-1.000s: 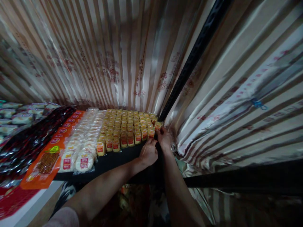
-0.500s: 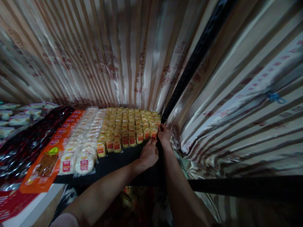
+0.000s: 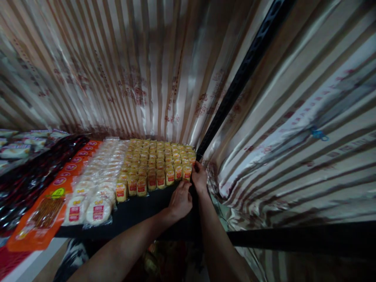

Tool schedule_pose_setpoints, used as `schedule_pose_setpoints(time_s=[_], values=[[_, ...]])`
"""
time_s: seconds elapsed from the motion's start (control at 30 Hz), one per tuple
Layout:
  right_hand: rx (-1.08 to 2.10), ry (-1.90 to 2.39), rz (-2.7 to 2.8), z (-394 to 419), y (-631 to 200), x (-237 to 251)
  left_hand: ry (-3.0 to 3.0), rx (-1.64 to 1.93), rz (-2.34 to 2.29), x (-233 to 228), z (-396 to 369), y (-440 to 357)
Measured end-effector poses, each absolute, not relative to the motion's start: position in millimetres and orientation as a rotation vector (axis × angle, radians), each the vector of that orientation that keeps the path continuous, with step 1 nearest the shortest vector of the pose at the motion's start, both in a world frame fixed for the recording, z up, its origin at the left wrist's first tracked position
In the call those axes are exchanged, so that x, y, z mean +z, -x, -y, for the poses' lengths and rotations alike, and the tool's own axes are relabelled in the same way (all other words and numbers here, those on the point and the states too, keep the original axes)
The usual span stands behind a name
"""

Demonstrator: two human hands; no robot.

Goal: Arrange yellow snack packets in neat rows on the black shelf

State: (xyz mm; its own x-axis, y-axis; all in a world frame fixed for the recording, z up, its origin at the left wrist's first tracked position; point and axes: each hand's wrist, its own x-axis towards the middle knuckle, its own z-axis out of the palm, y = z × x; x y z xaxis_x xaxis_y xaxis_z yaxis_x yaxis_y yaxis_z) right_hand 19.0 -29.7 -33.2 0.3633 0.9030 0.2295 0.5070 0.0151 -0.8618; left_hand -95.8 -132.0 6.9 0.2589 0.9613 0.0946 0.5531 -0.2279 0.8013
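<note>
Two hands (image 3: 180, 199) (image 3: 200, 179) hem yellow packets (image 3: 160, 159) at front right

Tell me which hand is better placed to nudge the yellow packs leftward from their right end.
Probably the right hand: it is at the right end of the yellow packs, near the black post. The left hand is at their front.

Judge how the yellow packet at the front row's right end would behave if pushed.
Film-wrapped, the yellow packet may slide easily. Standing taller than wide, it could tip forward; the packets behind it would probably keep it from tipping backward.
</note>
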Motion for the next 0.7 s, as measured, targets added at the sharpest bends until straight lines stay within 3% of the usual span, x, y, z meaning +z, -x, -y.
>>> schedule_pose_setpoints(time_s=[0.3,0.47,0.7], values=[[0.465,1.615,1.158,61.2,-14.0,-17.9,-1.902,0.961,-1.292,-0.4,168.8,104.6],[0.413,1.416,1.023,147.6,10.5,8.0,-1.814,0.981,-1.283,-0.7,227.8,128.6],[0.817,1.489,1.254,292.2,76.6,-0.5,-1.591,0.597,-1.347,-33.3,326.6,192.2]])
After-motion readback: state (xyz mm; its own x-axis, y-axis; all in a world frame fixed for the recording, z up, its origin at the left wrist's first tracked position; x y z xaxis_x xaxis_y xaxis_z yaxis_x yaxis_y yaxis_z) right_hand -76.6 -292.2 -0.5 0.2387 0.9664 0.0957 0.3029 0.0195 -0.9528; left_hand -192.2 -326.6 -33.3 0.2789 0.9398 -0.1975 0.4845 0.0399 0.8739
